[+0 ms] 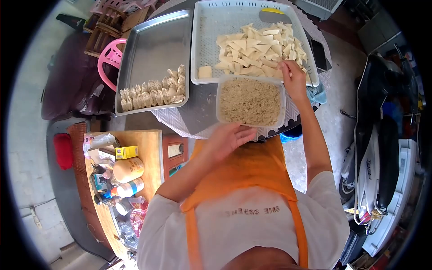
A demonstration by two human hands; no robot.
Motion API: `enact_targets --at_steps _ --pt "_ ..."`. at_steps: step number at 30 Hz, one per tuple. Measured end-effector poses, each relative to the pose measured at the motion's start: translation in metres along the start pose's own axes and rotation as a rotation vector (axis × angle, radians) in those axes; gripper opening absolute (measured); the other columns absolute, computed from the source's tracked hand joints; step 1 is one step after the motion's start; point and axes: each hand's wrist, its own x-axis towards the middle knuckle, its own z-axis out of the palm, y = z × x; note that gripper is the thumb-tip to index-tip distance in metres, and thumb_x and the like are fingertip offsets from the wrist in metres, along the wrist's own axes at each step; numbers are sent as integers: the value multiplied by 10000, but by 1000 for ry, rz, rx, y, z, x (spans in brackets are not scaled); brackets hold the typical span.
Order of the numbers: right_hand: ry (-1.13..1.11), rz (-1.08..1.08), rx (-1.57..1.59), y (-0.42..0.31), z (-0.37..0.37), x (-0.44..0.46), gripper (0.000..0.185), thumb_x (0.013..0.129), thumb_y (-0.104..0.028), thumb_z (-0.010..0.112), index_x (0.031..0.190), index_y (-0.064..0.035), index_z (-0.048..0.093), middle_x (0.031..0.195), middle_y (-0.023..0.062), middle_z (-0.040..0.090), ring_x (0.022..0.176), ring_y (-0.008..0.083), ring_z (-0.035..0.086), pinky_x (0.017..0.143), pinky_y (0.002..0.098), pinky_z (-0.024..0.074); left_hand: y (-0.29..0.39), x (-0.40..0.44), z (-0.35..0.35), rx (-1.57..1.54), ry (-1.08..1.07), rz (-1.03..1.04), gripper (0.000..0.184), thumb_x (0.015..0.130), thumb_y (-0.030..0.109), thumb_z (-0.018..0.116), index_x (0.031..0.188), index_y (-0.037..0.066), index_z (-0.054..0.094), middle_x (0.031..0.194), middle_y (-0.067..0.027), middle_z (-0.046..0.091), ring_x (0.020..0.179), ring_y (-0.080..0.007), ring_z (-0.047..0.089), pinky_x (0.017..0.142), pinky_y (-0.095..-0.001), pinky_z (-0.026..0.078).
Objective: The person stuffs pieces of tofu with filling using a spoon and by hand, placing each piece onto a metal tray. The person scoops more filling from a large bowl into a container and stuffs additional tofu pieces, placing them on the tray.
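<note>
My left hand (pixel 231 139) is open, palm partly turned up, its fingers stretched out by the near rim of a clear plastic tub. Crumbly brown filling (pixel 249 101) fills this tub (pixel 219 101). My right hand (pixel 294 81) is at the near right part of a heap of pale triangular pieces (pixel 252 49), thumb and fingers pinched together; what is between the fingertips is too small to make out. The heap lies in a white perforated tray (pixel 204 33), with a yellow-edged scraper (pixel 274 16) at its far side. One squarish pale piece (pixel 205 72) sits apart.
A metal tray (pixel 155 45) on the left holds rows of filled pieces (pixel 153 93). A dark phone (pixel 318 55) lies right of the white tray. A wooden table (pixel 153 148) with bottles and boxes stands at left; a motorbike (pixel 375 166) is at right.
</note>
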Motion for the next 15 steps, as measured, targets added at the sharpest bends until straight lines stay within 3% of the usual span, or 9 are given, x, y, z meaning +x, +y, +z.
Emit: enact_targets --at_steps 4,6,8,10,13,15 --pt "38 49 -31 17 -23 -16 104 883 -93 560 898 -1 608 783 122 598 632 226 576 572 313 458 28 -26 -2 263 69 -146 398 917 270 506 1223 14 495 1151 -159 591 1016 -247 605 851 -336 516" --pt "24 79 -47 22 -33 -19 99 882 -90 561 891 -4 610 782 117 597 630 232 577 572 314 460 59 -43 -4 593 146 -178 330 910 246 533 1168 40 553 978 -118 660 787 -178 649 703 -282 533" --pt "15 72 -121 18 -42 -16 95 878 -86 562 882 -3 608 773 115 592 623 243 573 571 317 460 76 -34 -39 961 84 192 253 893 187 561 1107 54 584 841 -75 671 617 -134 617 595 -274 517" --pt "-49 26 -178 20 -42 -16 72 848 -74 573 851 -10 607 779 125 579 660 283 569 600 349 464 110 -21 -27 1439 313 431 249 806 119 630 1044 56 592 858 -96 650 714 -188 612 640 -325 509" --pt "-170 -98 -192 26 -36 -12 52 802 -70 599 817 -20 602 802 139 574 746 323 561 668 388 459 136 21 -32 2205 345 1000 232 747 107 592 971 48 579 931 -136 587 869 -273 584 722 -351 497" --pt "-185 -176 -215 23 -33 -9 55 791 -69 613 809 -21 590 794 135 565 746 328 554 672 391 456 138 47 -27 2298 285 872 188 731 81 571 917 54 567 927 -133 551 904 -300 555 746 -384 484"
